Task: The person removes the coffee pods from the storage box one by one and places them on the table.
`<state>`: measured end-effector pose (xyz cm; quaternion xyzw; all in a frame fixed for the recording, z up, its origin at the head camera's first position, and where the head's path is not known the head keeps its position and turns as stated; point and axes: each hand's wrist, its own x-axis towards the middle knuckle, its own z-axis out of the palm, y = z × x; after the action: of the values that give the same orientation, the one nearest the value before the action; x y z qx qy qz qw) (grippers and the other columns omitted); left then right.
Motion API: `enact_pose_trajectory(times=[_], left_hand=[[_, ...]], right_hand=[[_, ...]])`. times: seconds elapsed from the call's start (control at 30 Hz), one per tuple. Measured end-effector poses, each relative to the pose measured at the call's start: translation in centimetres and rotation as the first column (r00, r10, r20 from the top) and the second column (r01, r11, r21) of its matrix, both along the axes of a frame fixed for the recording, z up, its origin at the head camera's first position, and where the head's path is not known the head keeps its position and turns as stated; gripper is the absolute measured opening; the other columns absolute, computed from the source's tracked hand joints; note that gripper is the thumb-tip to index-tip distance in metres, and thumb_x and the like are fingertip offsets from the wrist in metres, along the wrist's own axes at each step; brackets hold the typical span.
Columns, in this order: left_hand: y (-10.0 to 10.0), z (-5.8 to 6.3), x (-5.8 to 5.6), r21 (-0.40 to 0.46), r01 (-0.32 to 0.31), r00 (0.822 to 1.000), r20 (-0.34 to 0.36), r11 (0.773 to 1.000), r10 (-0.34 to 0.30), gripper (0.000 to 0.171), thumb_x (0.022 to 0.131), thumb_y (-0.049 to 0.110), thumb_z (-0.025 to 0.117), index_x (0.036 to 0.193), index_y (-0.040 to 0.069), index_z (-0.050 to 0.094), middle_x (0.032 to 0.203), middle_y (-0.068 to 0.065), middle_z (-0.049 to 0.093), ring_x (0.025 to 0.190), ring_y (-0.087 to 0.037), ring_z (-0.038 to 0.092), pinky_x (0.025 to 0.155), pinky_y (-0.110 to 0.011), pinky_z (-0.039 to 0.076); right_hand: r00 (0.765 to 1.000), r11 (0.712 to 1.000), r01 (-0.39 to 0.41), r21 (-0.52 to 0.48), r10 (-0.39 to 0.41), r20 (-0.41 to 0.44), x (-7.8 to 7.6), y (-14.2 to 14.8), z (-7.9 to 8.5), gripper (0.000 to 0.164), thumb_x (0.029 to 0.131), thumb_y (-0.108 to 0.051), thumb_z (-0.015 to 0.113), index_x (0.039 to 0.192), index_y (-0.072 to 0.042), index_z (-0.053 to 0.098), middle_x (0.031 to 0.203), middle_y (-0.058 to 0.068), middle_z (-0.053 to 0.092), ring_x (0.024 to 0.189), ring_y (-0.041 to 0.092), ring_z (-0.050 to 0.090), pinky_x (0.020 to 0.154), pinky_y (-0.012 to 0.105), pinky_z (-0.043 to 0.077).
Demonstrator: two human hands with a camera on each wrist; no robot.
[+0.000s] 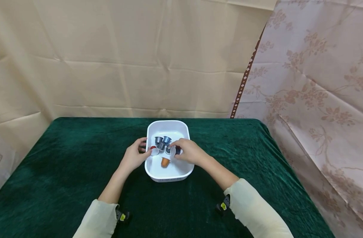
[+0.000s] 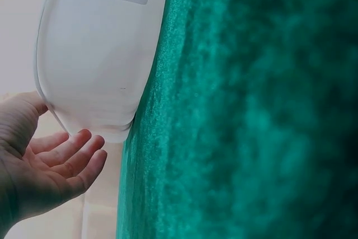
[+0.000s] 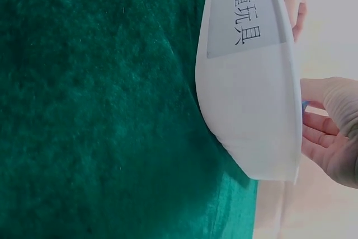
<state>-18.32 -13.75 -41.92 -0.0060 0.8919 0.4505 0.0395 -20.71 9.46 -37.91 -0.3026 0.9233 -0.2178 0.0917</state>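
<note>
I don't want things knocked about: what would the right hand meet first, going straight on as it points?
Likely the loose capsule just left of the dark capsule that the right hand pinches; the hand's height over the white tub is hard to judge, so it might pass above.

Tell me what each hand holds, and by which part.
Right hand: a capsule, pinched by its sides between thumb and fingers, exact contact partly hidden. Left hand: the tub, by its left rim, thumb inside, fingers outside.
</note>
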Motion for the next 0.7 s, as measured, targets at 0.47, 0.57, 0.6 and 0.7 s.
enact_pose_trajectory(times=[0.47,0.57,0.6,0.7], left_hand=[[0.1,0.3,0.0,0.004,-0.003,1.0,0.01,1.0,0.003,0.062,0.087,0.023,0.061,0.142,0.011,0.034,0.129,-0.017,0.052,0.11,-0.03,0.054,0.083,-0.039,0.053],[0.1,0.3,0.1,0.01,-0.001,1.0,0.008,1.0,0.001,0.062,0.087,0.023,0.061,0.142,0.011,0.034,0.129,-0.017,0.052,0.11,-0.03,0.054,0.083,-0.04,0.053],[0.1,0.3,0.1,0.01,-0.001,1.0,0.008,1.0,0.001,0.062,0.087,0.023,0.061,0.142,0.011,0.034,0.129,-0.017,0.052,0.11,-0.03,0.054,0.083,-0.04,0.053],[0.1,0.2,0.1,0.006,-0.002,1.0,0.009,1.0,0.002,0.062,0.087,0.023,0.061,0.142,0.011,0.034,0.129,-0.017,0.052,0.111,-0.03,0.054,0.084,-0.04,0.053]], right_hand=[[0.998,0.998,0.057,0.008,-0.057,-0.019,-0.1,0.6,0.5,0.043,0.083,-0.017,0.069,0.124,-0.012,0.059,0.104,0.004,0.062,0.095,0.019,0.057,0.083,0.032,0.049],[0.998,0.998,0.06,0.007,-0.06,-0.026,-0.1,0.8,0.6,0.043,0.082,-0.016,0.069,0.124,-0.012,0.059,0.104,0.004,0.062,0.095,0.02,0.058,0.083,0.032,0.049],[0.998,0.998,0.062,0.005,-0.062,-0.027,-0.1,0.9,0.7,0.043,0.082,-0.016,0.069,0.124,-0.012,0.059,0.103,0.004,0.062,0.095,0.02,0.058,0.083,0.032,0.049],[0.997,0.998,0.068,-0.002,-0.068,-0.025,-0.1,1.1,0.8,0.043,0.082,-0.016,0.069,0.124,-0.011,0.059,0.103,0.004,0.061,0.095,0.02,0.058,0.082,0.032,0.049]])
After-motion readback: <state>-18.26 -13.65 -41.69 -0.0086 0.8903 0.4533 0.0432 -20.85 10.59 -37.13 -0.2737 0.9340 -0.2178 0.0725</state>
